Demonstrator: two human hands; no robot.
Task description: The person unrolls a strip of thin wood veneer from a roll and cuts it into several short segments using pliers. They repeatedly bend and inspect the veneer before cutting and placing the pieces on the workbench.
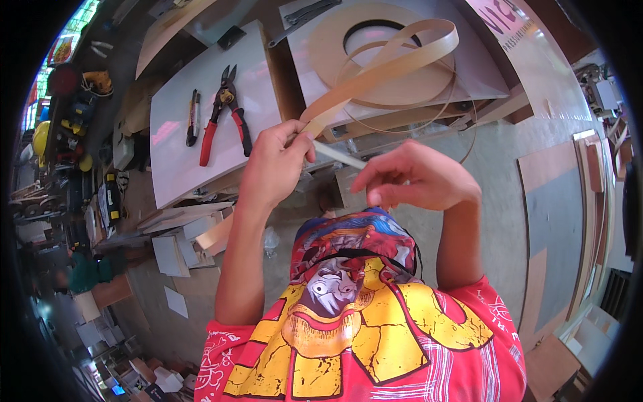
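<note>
My left hand (278,161) pinches a light wood-coloured strip of edge banding (382,77). The banding loops up and back toward a large flat coil of banding (328,63) on the right-hand white panel. A tan strip end (214,232) shows beside my left forearm. From my left fingers a narrow pale strip (340,155) runs to my right hand (422,177), whose curled fingers close on its end; the fingertips partly hide the grip. Red-and-black snips (226,114) and a utility knife (193,117) lie on the left white panel (174,161), just beyond my left hand.
A wrench (305,19) lies behind the coil, and a printed board (536,60) stands at the far right. Long panels (552,221) lie on the floor at right. Cut boards (177,251) stand below the left panel. Power tools (80,114) crowd the far left.
</note>
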